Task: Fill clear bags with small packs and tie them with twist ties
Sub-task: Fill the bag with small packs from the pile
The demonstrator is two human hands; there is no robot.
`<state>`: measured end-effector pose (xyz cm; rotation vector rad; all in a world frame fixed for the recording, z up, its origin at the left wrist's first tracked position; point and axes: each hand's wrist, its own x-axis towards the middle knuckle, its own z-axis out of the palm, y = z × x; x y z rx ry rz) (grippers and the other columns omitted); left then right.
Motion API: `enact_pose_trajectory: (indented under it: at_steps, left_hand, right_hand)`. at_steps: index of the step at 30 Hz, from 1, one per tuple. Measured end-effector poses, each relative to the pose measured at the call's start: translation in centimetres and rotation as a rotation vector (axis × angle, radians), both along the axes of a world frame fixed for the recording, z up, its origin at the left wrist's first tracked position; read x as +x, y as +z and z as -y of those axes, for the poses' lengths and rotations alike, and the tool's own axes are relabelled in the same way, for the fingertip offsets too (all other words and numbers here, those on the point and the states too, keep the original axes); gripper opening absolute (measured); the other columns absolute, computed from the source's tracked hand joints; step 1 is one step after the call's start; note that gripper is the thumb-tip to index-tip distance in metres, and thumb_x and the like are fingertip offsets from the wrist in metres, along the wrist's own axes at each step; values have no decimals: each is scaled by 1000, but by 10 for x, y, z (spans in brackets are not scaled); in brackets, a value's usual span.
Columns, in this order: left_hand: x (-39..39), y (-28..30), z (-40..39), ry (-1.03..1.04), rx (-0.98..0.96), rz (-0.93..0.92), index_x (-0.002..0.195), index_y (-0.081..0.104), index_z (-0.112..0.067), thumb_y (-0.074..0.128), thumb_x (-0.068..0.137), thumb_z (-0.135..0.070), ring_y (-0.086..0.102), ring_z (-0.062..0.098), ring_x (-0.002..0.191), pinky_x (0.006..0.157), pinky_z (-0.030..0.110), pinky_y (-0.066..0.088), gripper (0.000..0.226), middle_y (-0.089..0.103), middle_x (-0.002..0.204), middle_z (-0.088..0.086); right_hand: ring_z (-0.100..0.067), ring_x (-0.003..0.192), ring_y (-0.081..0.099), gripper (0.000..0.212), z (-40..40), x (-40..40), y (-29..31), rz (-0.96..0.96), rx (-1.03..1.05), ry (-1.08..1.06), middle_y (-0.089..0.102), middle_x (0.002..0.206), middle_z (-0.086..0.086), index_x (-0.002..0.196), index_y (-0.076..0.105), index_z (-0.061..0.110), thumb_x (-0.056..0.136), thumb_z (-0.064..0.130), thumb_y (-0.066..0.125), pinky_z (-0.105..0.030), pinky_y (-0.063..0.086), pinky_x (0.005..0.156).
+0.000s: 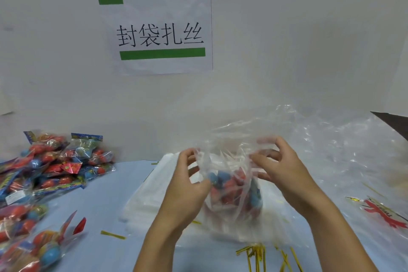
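Clear bag [231, 183] mouth pinched between raised hands: left hand [187, 185], right hand [280, 170], fingers curled.

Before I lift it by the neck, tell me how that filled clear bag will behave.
The clear bag looks thin and crinkled, so it will probably sag and feel slippery. The packs inside sit low, so it likely hangs bottom-heavy. Both hands, left hand and right hand, are gathering its mouth.

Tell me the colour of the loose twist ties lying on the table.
Metallic gold-yellow thin twist ties, clearest in the head view near the bottom edge.
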<state>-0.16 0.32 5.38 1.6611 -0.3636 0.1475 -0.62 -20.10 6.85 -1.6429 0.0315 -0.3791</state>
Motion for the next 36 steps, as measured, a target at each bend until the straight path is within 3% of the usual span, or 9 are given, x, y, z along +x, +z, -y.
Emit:
enact_pose_trajectory:
  at_steps: [5,10,13,16,20,23,27,33,36]
  left_hand:
    - [-5,2,3,-231,152,31,137,23,-56,86,65,-41,51,-26,104,74,-6,39,98,46,119,-49]
    - [-4,7,17,82,66,163,117,58,-45,81,61,-63,58,-11,105,76,4,46,64,61,114,-32]
    - [-2,10,18,224,5,232,103,66,-34,70,67,-59,64,2,104,84,20,52,44,69,106,-18]
    - [-5,14,15,272,-81,212,101,63,-33,66,76,-54,66,9,102,80,20,52,33,71,105,-11]
    - [-10,24,7,213,-213,174,106,61,-33,70,83,-49,66,10,103,87,34,54,30,71,104,-8]
    - [-13,36,3,235,-125,236,89,69,-28,70,90,-34,66,3,88,77,23,53,7,71,87,-14]
    - [-16,46,4,360,-15,337,74,69,-21,68,90,-17,61,1,78,59,8,43,17,68,77,-13]
    - [-21,63,0,341,-171,281,80,68,-23,60,94,-7,66,14,82,73,32,56,23,70,80,-9]
    - [-28,69,4,415,-154,321,88,65,-26,61,95,-20,66,8,83,71,25,53,9,69,84,-9]
  right_hand:
    - [-16,97,71,41,14,-14,10,7,-125,106,71,107,4,125,59,35,91,14,67,-36,56,90]
    - [-16,84,74,19,11,-16,13,91,-156,132,75,97,2,107,74,28,92,17,71,-26,58,75]
    - [-16,72,73,10,4,-9,10,141,-128,-10,76,83,0,93,76,22,95,19,67,-22,57,65]
    - [-18,64,72,12,4,-5,8,171,-51,-158,75,76,-1,86,74,20,96,21,67,-20,56,57]
    - [-17,62,73,11,7,-6,8,149,-31,-113,75,75,1,92,73,23,98,22,64,-18,56,56]
    - [-17,65,73,13,8,-9,11,141,-53,-63,75,76,1,94,74,25,98,20,63,-17,56,57]
    - [-15,68,73,16,10,-11,14,131,-114,-53,75,79,3,96,75,25,98,16,62,-18,54,59]
    - [-13,67,73,5,9,-12,15,137,-109,-59,76,80,3,93,74,21,94,21,69,-19,53,57]
    - [-14,66,73,8,7,-12,15,134,-109,-57,76,79,-1,94,74,16,95,16,66,-16,52,55]
